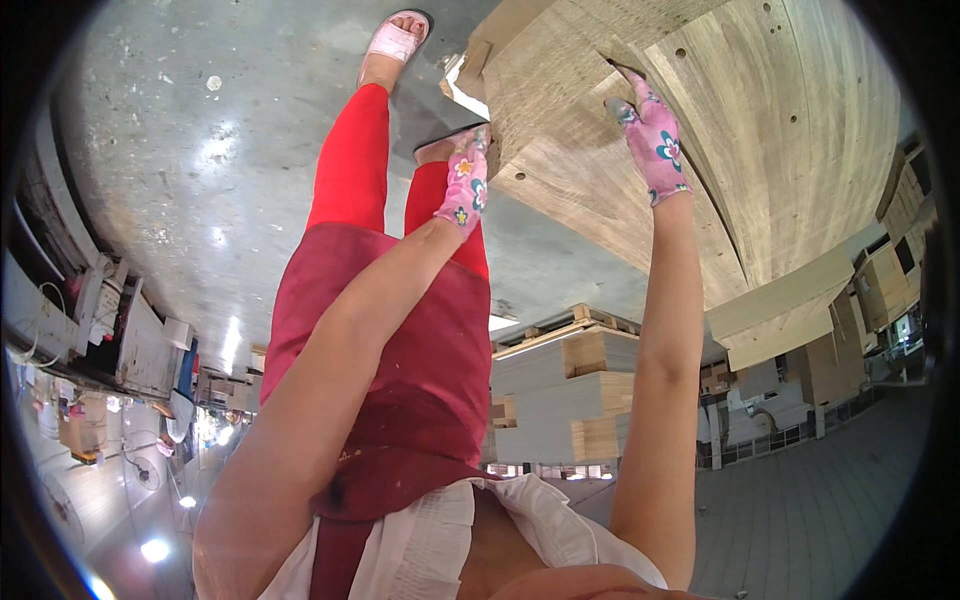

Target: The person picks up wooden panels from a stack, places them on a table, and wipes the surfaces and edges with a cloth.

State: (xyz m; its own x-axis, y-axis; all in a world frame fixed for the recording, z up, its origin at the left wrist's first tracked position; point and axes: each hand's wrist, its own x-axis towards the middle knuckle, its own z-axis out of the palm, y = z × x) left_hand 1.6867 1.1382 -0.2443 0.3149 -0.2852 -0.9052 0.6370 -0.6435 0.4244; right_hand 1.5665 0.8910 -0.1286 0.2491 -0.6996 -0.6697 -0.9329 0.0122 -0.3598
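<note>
I wear pink flowered gloves on both hands. My left hand (466, 185) is at the near left corner of a light wooden board (560, 125), its fingers drawn together against the edge; the fingertips are partly hidden. Over the same board reaches my right hand (654, 140), thumb and fingers apart, their grey tips at the board's face. Beside it, on the right, a second wooden panel (790, 130) with small drilled holes lies along a dark gap. Whether the right fingertips press on the board or hover just above it I cannot tell.
Grey concrete floor (220, 130) stretches to the left, where my sandalled foot (398, 38) stands. A torn white-and-brown scrap (465, 85) sticks out at the board's left corner. Stacked grey panels (560, 400) with a wooden pallet (585, 322) are near my body. Machinery (130, 340) lines the left.
</note>
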